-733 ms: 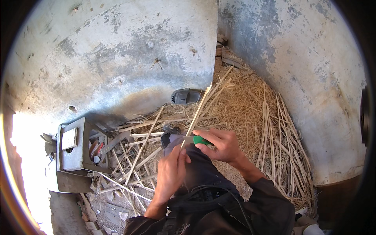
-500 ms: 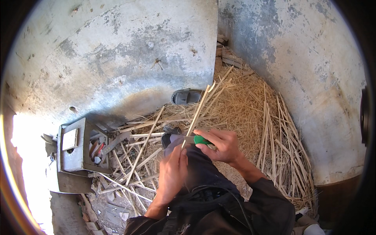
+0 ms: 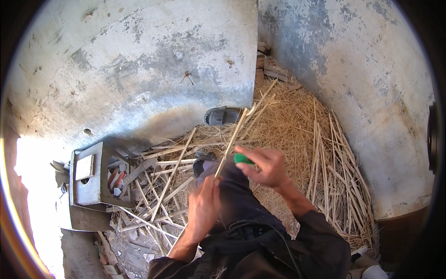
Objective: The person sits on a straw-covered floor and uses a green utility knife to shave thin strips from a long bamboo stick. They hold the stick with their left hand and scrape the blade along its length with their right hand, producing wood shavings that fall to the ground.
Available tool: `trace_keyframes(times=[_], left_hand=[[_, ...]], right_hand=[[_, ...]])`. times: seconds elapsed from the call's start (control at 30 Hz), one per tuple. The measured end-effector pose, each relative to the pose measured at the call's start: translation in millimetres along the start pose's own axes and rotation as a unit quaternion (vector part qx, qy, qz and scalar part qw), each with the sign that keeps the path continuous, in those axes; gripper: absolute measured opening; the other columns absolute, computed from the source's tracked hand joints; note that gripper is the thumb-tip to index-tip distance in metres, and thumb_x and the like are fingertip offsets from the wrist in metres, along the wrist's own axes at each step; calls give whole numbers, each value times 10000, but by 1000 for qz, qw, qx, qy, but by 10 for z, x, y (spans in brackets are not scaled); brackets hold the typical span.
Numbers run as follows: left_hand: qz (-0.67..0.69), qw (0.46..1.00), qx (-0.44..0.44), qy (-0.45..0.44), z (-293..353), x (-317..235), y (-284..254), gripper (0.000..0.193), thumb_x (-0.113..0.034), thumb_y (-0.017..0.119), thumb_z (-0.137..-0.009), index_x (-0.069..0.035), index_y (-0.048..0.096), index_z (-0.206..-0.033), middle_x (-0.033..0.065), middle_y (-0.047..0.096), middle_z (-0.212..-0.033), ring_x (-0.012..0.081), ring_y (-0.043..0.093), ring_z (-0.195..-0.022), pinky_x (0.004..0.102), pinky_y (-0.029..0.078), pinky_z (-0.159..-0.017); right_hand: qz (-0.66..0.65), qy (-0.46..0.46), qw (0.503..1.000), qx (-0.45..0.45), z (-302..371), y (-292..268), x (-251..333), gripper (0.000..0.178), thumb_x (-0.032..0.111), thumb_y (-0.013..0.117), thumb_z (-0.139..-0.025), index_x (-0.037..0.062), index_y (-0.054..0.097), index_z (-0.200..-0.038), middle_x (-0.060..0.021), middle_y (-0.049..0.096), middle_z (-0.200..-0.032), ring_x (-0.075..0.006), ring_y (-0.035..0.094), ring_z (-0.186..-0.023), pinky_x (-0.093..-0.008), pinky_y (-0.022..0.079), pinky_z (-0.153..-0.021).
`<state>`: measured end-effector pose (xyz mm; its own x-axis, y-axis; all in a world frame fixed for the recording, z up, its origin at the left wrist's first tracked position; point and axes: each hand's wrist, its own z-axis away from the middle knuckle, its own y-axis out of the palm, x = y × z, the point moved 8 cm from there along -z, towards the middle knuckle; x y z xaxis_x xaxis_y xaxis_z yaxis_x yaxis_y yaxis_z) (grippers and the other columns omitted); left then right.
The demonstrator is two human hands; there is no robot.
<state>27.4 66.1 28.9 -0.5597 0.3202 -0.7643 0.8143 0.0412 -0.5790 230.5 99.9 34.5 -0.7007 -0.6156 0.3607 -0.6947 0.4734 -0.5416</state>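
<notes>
While the left hand (image 3: 204,204) grips a pale strip (image 3: 233,138) slanting over the dark-trousered leg (image 3: 237,195), the right hand (image 3: 267,166), fingers closed round a green-handled knife (image 3: 243,159), has shifted slightly up; blade blurred. I see straw-strewn floor (image 3: 288,128), grey sandal (image 3: 222,116), boxy cabinet (image 3: 88,187), stained wall (image 3: 139,69).

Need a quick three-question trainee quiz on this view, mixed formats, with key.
1. True or false: the left hand holds a light wooden strip.

2. Where does the gray slide sandal lie?
A) Inside the wooden box
B) At the foot of the wall
C) In the left hand's grip

3. Fill in: the right hand holds a knife with a ____ handle.

Key: 1. True; 2. B; 3. green
</notes>
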Motion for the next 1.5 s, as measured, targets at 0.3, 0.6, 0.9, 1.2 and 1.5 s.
trace_keyframes(times=[0.3, 0.6, 0.9, 1.2, 1.5], left_hand=[[-13, 999, 39, -18, 124, 194, 55, 178, -65, 623, -1071, -20, 689, -1231, 272, 733, -953, 484, 718, -795, 516, 543, -650], [-17, 999, 31, -19, 20, 258, 163, 374, -67, 658, -1052, -12, 656, -1422, 269, 740, -1112, 451, 716, -967, 504, 558, -832], [104, 994, 6, 22, -86, 40, 41, 325, -90, 659, -1077, 78, 690, -1354, 226, 782, -1074, 228, 734, -881, 353, 557, -822], [148, 989, 21, 10, -15, 52, 20, 297, -96, 667, -1069, 14, 715, -1340, 159, 655, -824, 287, 574, -683, 370, 484, -670], [99, 995, 26, -9, -19, -14, -23, 303, -70, 671, -1059, 54, 722, -1331, 181, 731, -897, 188, 643, -773, 331, 511, -748]], right_hand=[[-75, 156, 985, -2, -49, -111, -604, 298, 245, 777, -984, 41, 798, -1201, -154, 824, -1047, -250, 818, -831, -340, 645, -674], [-123, 57, 990, 32, 150, 186, -173, 329, 277, 813, -951, 55, 799, -1194, -123, 822, -1009, -242, 801, -788, -346, 629, -664], [-110, 5, 994, 2, 131, 172, 53, 358, 295, 839, -932, 40, 799, -1179, -106, 815, -950, -253, 787, -748, -348, 614, -631], [-46, -65, 996, -43, 45, 44, 127, 383, 377, 829, -935, 77, 814, -1173, -36, 731, -755, -195, 682, -573, -339, 527, -523], [-3, -73, 996, -50, 67, -17, 89, 372, 397, 829, -928, 85, 818, -1132, 3, 644, -672, -170, 607, -518, -330, 470, -487]])
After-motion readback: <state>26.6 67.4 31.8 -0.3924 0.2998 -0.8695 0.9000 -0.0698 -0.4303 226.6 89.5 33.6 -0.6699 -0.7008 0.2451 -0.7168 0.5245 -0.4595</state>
